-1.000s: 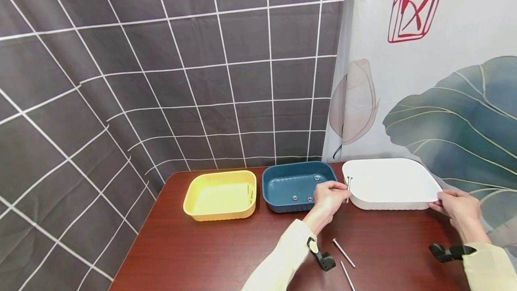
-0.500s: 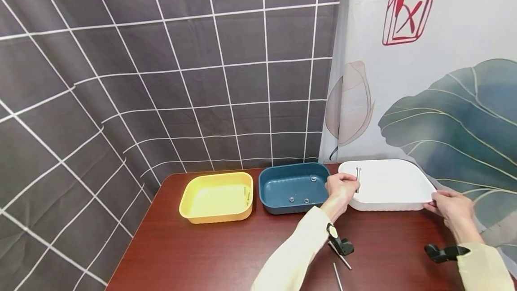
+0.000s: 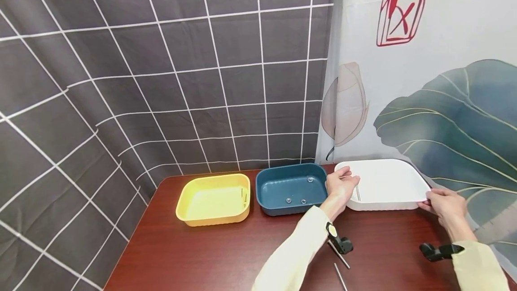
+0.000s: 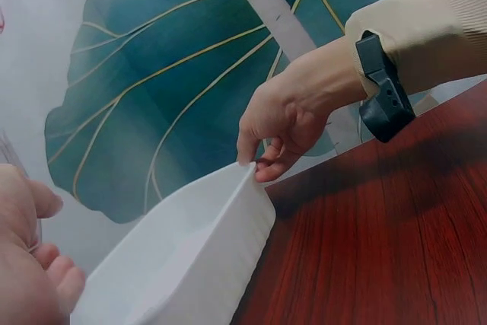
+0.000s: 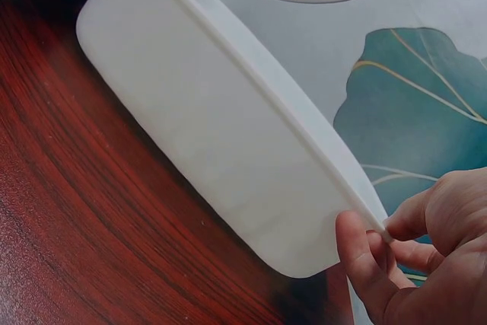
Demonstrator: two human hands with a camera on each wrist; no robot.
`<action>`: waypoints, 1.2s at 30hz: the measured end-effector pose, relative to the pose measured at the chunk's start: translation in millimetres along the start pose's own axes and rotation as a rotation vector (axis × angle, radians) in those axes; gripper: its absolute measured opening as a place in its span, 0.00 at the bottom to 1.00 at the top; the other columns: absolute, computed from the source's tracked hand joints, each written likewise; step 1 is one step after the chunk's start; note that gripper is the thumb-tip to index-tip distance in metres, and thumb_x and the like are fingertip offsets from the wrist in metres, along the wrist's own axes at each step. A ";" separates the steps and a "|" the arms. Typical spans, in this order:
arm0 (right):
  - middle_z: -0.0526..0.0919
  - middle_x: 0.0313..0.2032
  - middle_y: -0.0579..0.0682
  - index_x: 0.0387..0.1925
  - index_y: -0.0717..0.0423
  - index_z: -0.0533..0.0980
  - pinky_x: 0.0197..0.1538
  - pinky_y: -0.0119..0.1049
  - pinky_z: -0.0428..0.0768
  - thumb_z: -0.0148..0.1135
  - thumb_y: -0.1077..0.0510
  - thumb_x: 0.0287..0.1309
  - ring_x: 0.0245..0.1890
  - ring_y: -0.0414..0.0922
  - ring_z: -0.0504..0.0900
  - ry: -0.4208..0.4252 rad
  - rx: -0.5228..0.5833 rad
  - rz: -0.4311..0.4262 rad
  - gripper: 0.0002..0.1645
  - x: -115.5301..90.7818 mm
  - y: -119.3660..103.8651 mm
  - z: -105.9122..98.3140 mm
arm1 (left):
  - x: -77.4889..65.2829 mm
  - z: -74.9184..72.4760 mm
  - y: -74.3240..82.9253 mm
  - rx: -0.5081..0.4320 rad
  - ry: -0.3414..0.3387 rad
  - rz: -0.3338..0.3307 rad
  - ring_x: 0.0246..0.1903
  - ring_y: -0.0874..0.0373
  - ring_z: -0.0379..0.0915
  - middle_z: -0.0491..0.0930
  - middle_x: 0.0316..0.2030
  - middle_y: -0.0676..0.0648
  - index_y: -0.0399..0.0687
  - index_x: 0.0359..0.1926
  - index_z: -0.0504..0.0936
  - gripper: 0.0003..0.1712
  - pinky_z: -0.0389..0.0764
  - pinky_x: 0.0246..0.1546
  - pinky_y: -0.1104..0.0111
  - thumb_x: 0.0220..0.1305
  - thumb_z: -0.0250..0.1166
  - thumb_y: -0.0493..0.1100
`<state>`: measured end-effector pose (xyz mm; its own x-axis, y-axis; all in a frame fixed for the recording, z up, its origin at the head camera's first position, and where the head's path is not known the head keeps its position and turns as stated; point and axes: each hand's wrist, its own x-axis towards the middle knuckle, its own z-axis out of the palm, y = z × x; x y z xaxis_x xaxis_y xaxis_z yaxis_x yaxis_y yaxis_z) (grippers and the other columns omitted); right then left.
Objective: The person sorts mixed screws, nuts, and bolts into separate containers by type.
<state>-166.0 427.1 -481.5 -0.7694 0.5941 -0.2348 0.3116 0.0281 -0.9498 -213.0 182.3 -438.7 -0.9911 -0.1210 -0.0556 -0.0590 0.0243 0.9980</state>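
Observation:
My left hand [image 3: 340, 187] is over the left end of a white plastic bin [image 3: 389, 205], its thumb and fingers apart. Just beside those fingers a long metal bolt [image 3: 358, 193] shows inside the bin, its upper end hidden by the hand. In the left wrist view nothing is visible between the thumb [image 4: 47, 200] and the fingers. At the bin's right front corner my right hand [image 3: 446, 208] pinches the rim, as the right wrist view also shows, with thumb and fingers on either side of the wall [image 5: 221, 135].
A blue bin [image 3: 291, 210] with several nuts stands left of the white one. Farther left is a yellow bin [image 3: 216, 222] with a few small screws. Two long bolts lie on the red-brown table, one [image 3: 339, 255] partly behind the left wrist camera, another [image 3: 340, 276] nearer.
My left hand has moved right from the blue bin's edge to over the white bin. The bolt it held upright is now lower, inside the bin, and the fingers have parted. The right hand keeps its grip.

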 end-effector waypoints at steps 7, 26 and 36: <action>0.74 0.18 0.46 0.63 0.83 0.57 0.26 0.36 0.87 0.47 0.65 0.65 0.14 0.42 0.83 0.003 -0.036 0.005 0.30 -1.3 -3.0 -3.0 | -9.5 -28.0 -7.7 -0.087 -0.004 0.070 0.21 0.44 0.82 0.77 0.22 0.56 0.38 0.36 0.89 0.10 0.86 0.21 0.66 0.50 0.71 0.27; 0.73 0.20 0.46 0.61 0.84 0.58 0.27 0.38 0.87 0.48 0.68 0.62 0.14 0.42 0.83 -0.007 -0.002 0.011 0.29 0.6 -1.5 -4.7 | -50.9 -95.2 -54.2 -0.097 -0.005 -0.051 0.16 0.52 0.81 0.80 0.21 0.45 0.40 0.30 0.83 0.09 0.82 0.09 0.68 0.52 0.66 0.24; 0.73 0.20 0.46 0.62 0.82 0.57 0.27 0.37 0.87 0.48 0.67 0.64 0.14 0.42 0.83 -0.007 -0.008 0.021 0.30 0.4 -1.8 -1.1 | -70.6 -115.8 -75.7 -0.026 -0.042 -0.094 0.12 0.60 0.77 0.80 0.20 0.46 0.37 0.30 0.80 0.07 0.80 0.08 0.70 0.53 0.67 0.25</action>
<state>-166.2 428.2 -479.6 -0.7664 0.5893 -0.2557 0.3319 0.0224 -0.9430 -124.8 74.0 -506.7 -0.9855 -0.0796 -0.1497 -0.1493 -0.0109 0.9887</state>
